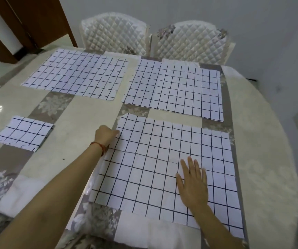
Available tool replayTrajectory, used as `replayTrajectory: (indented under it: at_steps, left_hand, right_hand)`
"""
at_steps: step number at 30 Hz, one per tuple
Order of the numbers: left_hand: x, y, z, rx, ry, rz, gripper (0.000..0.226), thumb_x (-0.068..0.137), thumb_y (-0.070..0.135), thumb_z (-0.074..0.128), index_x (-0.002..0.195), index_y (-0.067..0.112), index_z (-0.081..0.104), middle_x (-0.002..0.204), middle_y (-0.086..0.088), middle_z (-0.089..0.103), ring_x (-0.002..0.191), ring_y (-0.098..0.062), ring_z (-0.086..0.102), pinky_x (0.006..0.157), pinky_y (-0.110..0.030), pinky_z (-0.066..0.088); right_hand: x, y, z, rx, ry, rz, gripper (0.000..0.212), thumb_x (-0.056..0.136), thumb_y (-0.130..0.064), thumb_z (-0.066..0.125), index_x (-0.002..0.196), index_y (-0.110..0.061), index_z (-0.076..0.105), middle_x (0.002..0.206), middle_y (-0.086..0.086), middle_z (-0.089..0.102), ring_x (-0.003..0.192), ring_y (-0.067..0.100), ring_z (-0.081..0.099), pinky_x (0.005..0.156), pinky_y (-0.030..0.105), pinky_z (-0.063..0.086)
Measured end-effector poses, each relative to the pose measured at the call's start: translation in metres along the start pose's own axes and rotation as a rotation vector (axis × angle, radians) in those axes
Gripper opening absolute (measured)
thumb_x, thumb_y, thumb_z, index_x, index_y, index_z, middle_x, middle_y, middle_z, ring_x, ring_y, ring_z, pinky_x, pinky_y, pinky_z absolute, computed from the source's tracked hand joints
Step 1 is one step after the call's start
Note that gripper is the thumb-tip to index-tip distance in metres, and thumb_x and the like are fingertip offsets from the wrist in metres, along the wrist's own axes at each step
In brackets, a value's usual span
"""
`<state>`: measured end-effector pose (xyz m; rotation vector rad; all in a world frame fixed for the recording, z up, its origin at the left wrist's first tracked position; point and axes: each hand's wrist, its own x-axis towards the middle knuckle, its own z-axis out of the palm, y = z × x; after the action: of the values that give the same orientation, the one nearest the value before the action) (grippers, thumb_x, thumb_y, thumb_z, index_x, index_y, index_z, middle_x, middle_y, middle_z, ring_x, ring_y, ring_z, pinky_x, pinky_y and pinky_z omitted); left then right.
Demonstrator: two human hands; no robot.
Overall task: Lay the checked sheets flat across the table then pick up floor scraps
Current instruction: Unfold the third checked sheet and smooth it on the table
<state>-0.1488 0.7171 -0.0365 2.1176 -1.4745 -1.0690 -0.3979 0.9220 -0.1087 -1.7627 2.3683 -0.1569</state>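
Four checked sheets lie on the table [83, 112], which is covered by a cream and grey floral cloth. The far left sheet [76, 74] and the far right sheet [175, 88] lie flat side by side near the far edge, apart from each other. A small folded sheet [24, 133] sits alone toward the left edge, well apart from the rest. The near sheet [171, 169] is spread open in front of the person, its near left edge lifted slightly off the cloth.

The left hand [105, 134] reaches across to that sheet's left edge near the far corner, fingers curled onto the fabric; whether it pinches the edge or only presses it, I cannot tell. A red cord bracelet [98, 146] circles its wrist. The right hand [193, 184] lies palm down on the middle of the near sheet, fingers spread flat, gripping nothing.

Two quilted white chairs [116, 33] stand side by side beyond the table.
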Motion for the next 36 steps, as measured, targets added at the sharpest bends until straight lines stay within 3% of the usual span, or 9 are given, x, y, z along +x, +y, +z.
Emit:
replayTrajectory:
  at_steps: [5, 9, 12, 17, 22, 29, 32, 34, 36]
  left_hand:
    - [0.039, 0.031, 0.01, -0.066, -0.024, 0.054, 0.034, 0.08, 0.017, 0.064, 0.054, 0.009, 0.044, 0.055, -0.004, 0.041, 0.056, -0.02, 0.042, 0.047, -0.022, 0.028]
    - [0.052, 0.031, 0.013, -0.121, 0.034, 0.154, 0.002, 0.077, 0.011, 0.065, 0.076, 0.01, 0.064, 0.075, -0.011, 0.054, 0.076, -0.018, 0.049, 0.065, -0.024, 0.038]
    - [0.047, 0.024, 0.011, -0.189, 0.08, 0.159, 0.022, 0.081, 0.014, 0.065, 0.098, 0.001, 0.069, 0.096, -0.013, 0.066, 0.093, -0.023, 0.059, 0.082, -0.022, 0.041]
    - [0.039, 0.009, 0.007, -0.09, 0.014, 0.133, 0.036, 0.077, 0.023, 0.071, 0.104, 0.001, 0.066, 0.11, -0.018, 0.067, 0.107, -0.031, 0.059, 0.095, -0.035, 0.045]
    - [0.028, -0.002, 0.004, 0.055, 0.021, 0.193, 0.028, 0.074, 0.009, 0.071, 0.099, -0.003, 0.066, 0.094, -0.022, 0.067, 0.098, -0.037, 0.062, 0.085, -0.032, 0.046]
    - [0.031, -0.007, -0.005, 0.071, 0.073, 0.169, 0.032, 0.076, 0.008, 0.068, 0.106, -0.003, 0.063, 0.102, -0.025, 0.066, 0.098, -0.038, 0.06, 0.078, -0.027, 0.04]
    - [0.027, -0.011, -0.002, 0.168, 0.119, 0.167, 0.04, 0.078, 0.011, 0.065, 0.117, 0.002, 0.056, 0.112, -0.024, 0.061, 0.106, -0.039, 0.055, 0.085, -0.036, 0.044]
    - [0.013, -0.012, 0.009, 0.355, 0.205, 0.255, 0.046, 0.081, 0.017, 0.062, 0.123, 0.005, 0.051, 0.125, -0.024, 0.053, 0.116, -0.04, 0.047, 0.091, -0.046, 0.041]
    - [-0.009, -0.013, 0.03, 0.49, 0.225, 0.496, 0.043, 0.081, 0.025, 0.061, 0.119, 0.007, 0.054, 0.128, -0.02, 0.054, 0.119, -0.038, 0.048, 0.091, -0.049, 0.043]
  right_hand:
    - [0.002, 0.003, 0.005, -0.019, 0.03, -0.014, 0.057, 0.094, -0.05, 0.008, 0.14, -0.024, 0.03, 0.15, 0.003, 0.033, 0.138, 0.018, 0.016, 0.113, 0.034, -0.001]
    - [0.002, 0.003, 0.007, -0.018, 0.056, -0.028, 0.057, 0.094, -0.05, 0.009, 0.141, -0.025, 0.028, 0.15, 0.003, 0.031, 0.139, 0.018, 0.015, 0.113, 0.033, -0.001]
    - [0.002, 0.003, 0.007, -0.013, 0.066, -0.029, 0.056, 0.094, -0.05, 0.009, 0.141, -0.025, 0.025, 0.15, 0.001, 0.028, 0.139, 0.018, 0.015, 0.113, 0.033, -0.002]
    - [0.002, 0.001, 0.007, -0.009, 0.054, -0.018, 0.056, 0.095, -0.049, 0.008, 0.141, -0.024, 0.025, 0.15, 0.001, 0.026, 0.138, 0.019, 0.016, 0.113, 0.035, 0.0]
    - [0.005, -0.007, 0.006, -0.003, 0.045, -0.007, 0.057, 0.096, -0.048, 0.009, 0.14, -0.021, 0.029, 0.149, 0.006, 0.034, 0.137, 0.02, 0.018, 0.113, 0.035, -0.001]
    - [0.011, -0.021, 0.01, -0.008, 0.038, -0.023, 0.056, 0.096, -0.048, 0.01, 0.141, -0.02, 0.028, 0.148, 0.008, 0.035, 0.137, 0.02, 0.017, 0.112, 0.035, -0.002]
    - [0.01, -0.022, 0.01, -0.021, 0.04, -0.016, 0.056, 0.096, -0.048, 0.009, 0.141, -0.02, 0.028, 0.148, 0.007, 0.035, 0.137, 0.02, 0.018, 0.112, 0.035, -0.002]
    - [0.009, -0.021, 0.01, -0.027, 0.045, -0.015, 0.056, 0.096, -0.048, 0.009, 0.141, -0.021, 0.029, 0.148, 0.007, 0.035, 0.137, 0.02, 0.018, 0.113, 0.035, -0.002]
    - [0.009, -0.021, 0.011, -0.028, 0.047, -0.014, 0.056, 0.096, -0.048, 0.009, 0.141, -0.021, 0.028, 0.149, 0.007, 0.034, 0.137, 0.02, 0.017, 0.113, 0.035, -0.001]
